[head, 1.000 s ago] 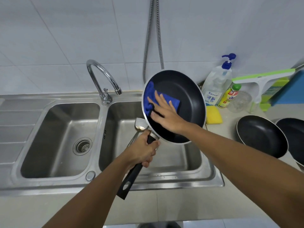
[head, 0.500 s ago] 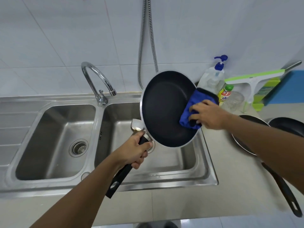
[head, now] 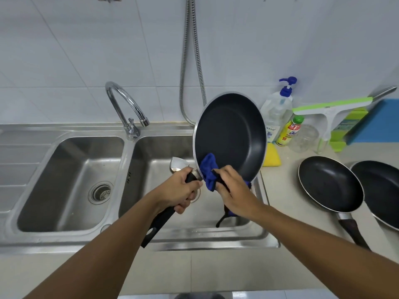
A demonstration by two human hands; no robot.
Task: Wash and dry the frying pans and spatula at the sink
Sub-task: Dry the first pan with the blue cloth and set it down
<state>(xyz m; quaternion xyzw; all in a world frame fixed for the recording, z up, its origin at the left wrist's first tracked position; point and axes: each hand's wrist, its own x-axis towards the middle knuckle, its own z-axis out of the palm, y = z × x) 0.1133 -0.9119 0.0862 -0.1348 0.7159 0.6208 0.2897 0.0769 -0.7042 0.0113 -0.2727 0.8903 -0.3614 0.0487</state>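
Note:
A black frying pan (head: 232,134) is held tilted up over the right sink basin, its inside facing me. My left hand (head: 180,189) grips its black handle close to the pan. My right hand (head: 234,193) presses a blue cloth (head: 208,170) against the pan's lower rim, with part of the cloth hanging below the hand. A metal spatula (head: 178,164) shows behind my left hand, its handle hidden. Two more black frying pans, one (head: 330,184) and another (head: 380,190), lie on the counter at the right.
A double steel sink (head: 71,180) has a curved tap (head: 125,104) between the basins. A yellow sponge (head: 272,157), a soap pump bottle (head: 277,108), a small yellow bottle (head: 290,131), a glass jar (head: 304,138) and a green squeegee (head: 330,113) stand at the back right. A shower hose (head: 190,61) hangs on the wall.
My right hand has moved the blue cloth from the pan's left inside, over to its right rim, then down to the lower rim near the handle. The pan has stayed tilted up.

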